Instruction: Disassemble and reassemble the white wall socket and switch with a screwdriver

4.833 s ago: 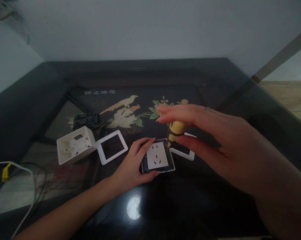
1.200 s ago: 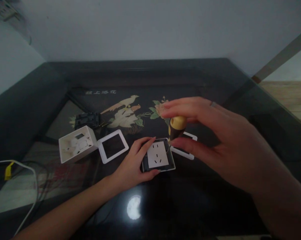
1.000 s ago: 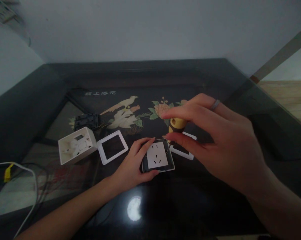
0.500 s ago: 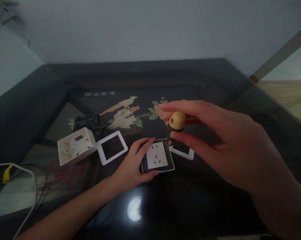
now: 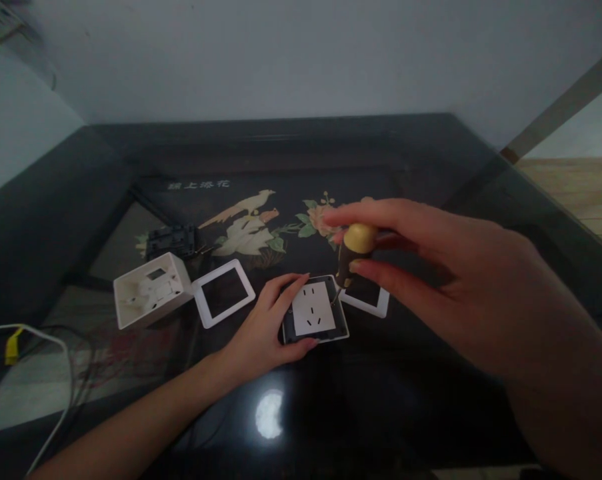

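Observation:
A wall socket (image 5: 313, 309) with a white face and dark surround lies face up on the dark glass table, seated in a white box whose edge shows. My left hand (image 5: 267, 325) grips it from the left, fingers at its far edge and thumb at its near edge. In my right hand (image 5: 431, 280) is a short screwdriver (image 5: 351, 257) with a yellow-capped dark handle, pinched between thumb and fingers. The screwdriver leans slightly, its tip at the screw spot on the socket's right side. Whether the tip sits in a screw is too small to tell.
An open white mounting box (image 5: 153, 292) stands at the left, touching a white frame (image 5: 225, 293). Behind the box lies a dark socket module (image 5: 171, 241). Another white frame (image 5: 375, 307) is partly behind my right hand. A white cable (image 5: 67, 373) runs along the left.
My right hand has turned the screwdriver, and its handle has shifted slightly right. My left hand keeps its grip on the socket.

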### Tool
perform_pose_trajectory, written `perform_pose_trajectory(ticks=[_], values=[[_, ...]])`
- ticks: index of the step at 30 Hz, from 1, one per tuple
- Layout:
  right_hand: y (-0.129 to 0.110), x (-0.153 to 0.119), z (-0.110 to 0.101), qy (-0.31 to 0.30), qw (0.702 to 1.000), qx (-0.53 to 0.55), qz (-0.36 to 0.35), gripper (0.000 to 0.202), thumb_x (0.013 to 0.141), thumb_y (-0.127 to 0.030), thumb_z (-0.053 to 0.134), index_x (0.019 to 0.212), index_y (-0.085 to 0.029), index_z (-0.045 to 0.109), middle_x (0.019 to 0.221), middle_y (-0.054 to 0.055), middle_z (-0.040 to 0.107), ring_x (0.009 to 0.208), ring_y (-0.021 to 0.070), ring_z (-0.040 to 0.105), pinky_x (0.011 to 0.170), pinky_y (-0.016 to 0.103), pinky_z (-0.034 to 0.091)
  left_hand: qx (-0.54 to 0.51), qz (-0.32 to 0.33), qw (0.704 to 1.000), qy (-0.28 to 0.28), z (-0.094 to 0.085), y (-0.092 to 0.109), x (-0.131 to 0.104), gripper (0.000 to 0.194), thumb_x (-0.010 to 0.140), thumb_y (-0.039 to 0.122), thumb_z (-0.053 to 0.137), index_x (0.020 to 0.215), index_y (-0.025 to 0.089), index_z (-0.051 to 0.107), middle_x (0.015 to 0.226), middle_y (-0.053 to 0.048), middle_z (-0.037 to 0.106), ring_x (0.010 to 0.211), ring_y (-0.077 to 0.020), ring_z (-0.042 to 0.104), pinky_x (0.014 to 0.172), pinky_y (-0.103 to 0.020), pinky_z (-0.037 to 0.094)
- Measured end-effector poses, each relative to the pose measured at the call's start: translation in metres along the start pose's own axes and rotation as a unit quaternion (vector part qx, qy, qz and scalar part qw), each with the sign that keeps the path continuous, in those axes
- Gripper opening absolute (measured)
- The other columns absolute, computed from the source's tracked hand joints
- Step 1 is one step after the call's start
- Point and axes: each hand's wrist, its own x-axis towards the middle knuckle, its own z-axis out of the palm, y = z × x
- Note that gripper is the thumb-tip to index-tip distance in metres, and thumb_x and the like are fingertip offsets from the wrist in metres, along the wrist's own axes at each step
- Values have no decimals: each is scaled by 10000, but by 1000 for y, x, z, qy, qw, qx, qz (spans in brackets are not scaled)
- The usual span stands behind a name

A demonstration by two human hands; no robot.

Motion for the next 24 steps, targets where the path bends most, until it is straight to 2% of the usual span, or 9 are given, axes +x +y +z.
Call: perform_pose_trajectory(ticks=[2, 5, 8, 10, 12, 15, 18, 20, 24], values=[[1, -1, 0, 4, 1000, -2, -10, 303, 900, -137, 605, 1190, -213, 645, 1203, 47, 681, 1071, 204, 670, 915, 342, 561, 5, 1, 1000, 4, 1, -1, 0, 866, 814, 412, 706, 1523, 305, 220, 1453, -134, 341, 1353, -369, 377, 1132, -580, 361], [1, -1, 6, 48, 998, -44, -21, 197, 881, -254, 678, 1071, -210, 701, 1045, 57, 666, 913, 196, 675, 833, 342, 567, 16, -2, 1000, 5, 2, -2, -1, 873, 806, 415, 714, 1521, 300, 225, 1457, -139, 339, 1352, -385, 374, 1126, -596, 362], [1, 0, 7, 55, 997, -49, -21, 239, 882, -169, 659, 1114, -210, 693, 983, 23, 697, 894, 169, 680, 800, 283, 575, 13, -6, 1000, 2, 1, -1, -2, 867, 811, 414, 707, 1521, 297, 222, 1465, -139, 325, 1365, -380, 362, 1131, -589, 360], [1, 0, 3, 35, 999, -31, -18, 356, 880, -84, 614, 1216, -197, 644, 1105, 16, 721, 996, 162, 683, 876, 268, 569, 5, -8, 1000, -1, 0, 0, -1, 857, 820, 401, 698, 1522, 295, 218, 1463, -138, 324, 1370, -370, 359, 1139, -582, 351], [1, -1, -1, 6, 1000, -12, -17, 418, 888, -67, 578, 1284, -197, 598, 1212, 17, 706, 1070, 167, 674, 938, 286, 556, 1, -10, 1000, -4, 0, 0, -1, 851, 823, 395, 695, 1521, 297, 220, 1454, -139, 330, 1367, -366, 365, 1139, -583, 348], [1, -2, -1, -13, 1000, -2, -22, 344, 913, -189, 604, 1255, -228, 621, 1214, 34, 687, 1100, 205, 658, 922, 341, 569, 4, -8, 1000, 0, 0, 0, -1, 852, 811, 406, 706, 1515, 291, 240, 1451, -143, 336, 1362, -372, 368, 1136, -594, 348], [0, -2, 7, 43, 998, -39, -29, 270, 878, -286, 681, 1134, -201, 692, 1012, 54, 682, 925, 213, 671, 811, 360, 589, 12, -7, 1000, 6, 2, -2, -1, 852, 810, 416, 708, 1514, 283, 246, 1453, -145, 343, 1359, -375, 372, 1136, -602, 346], [-1, -2, 9, 64, 996, -54, -29, 254, 880, -219, 669, 1131, -193, 698, 945, 39, 685, 878, 196, 674, 799, 340, 588, 15, -7, 1000, 6, 2, -2, -2, 856, 814, 420, 704, 1518, 291, 233, 1457, -141, 340, 1363, -378, 366, 1136, -604, 347], [-2, -2, 1, 15, 1000, -18, -1, 396, 910, -112, 565, 1268, -270, 629, 1110, -9, 731, 1012, 177, 698, 905, 310, 571, 11, -1, 1000, 2, 0, -1, -1, 845, 828, 416, 693, 1518, 298, 219, 1457, -138, 329, 1365, -370, 362, 1136, -588, 353]])
